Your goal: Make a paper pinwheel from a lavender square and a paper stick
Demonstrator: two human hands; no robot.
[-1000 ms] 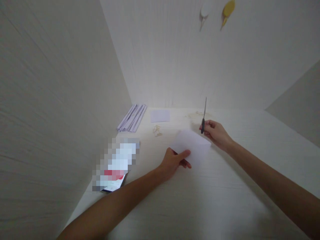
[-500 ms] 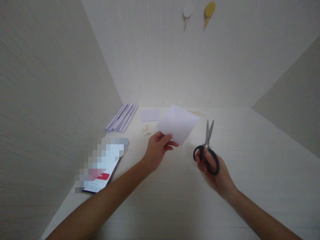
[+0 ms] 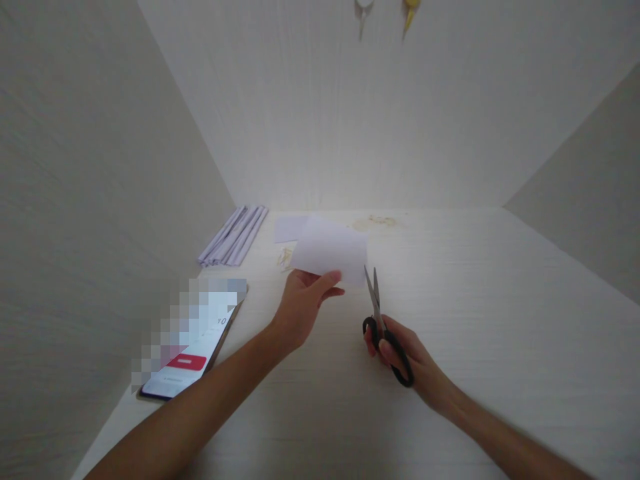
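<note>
My left hand (image 3: 305, 303) pinches the lower edge of a white sheet of paper (image 3: 333, 247), thumb on top and fingers beneath. In my right hand (image 3: 400, 347) is a pair of scissors (image 3: 376, 300) with black handles, its blades slightly parted. The blade tips point away from me and lie close to the paper's right lower corner; whether they touch it I cannot tell. Behind the held sheet, partly covered by it, lies another white piece of paper (image 3: 287, 229). Small tan bits (image 3: 285, 257), too small to name, lie left of the sheet.
Several rolled paper tubes (image 3: 234, 237) lie at the back left. A phone (image 3: 187, 363) with a lit, partly blurred screen rests by the left wall. More tan bits (image 3: 383, 221) are near the back wall, where a white hook (image 3: 362, 20) and a yellow hook (image 3: 409, 17) hang.
My right hand has brought the scissors left, next to the paper, with the blades a little closer together. The sheet has turned and shifted left. The camera view has tipped slightly downward.
</note>
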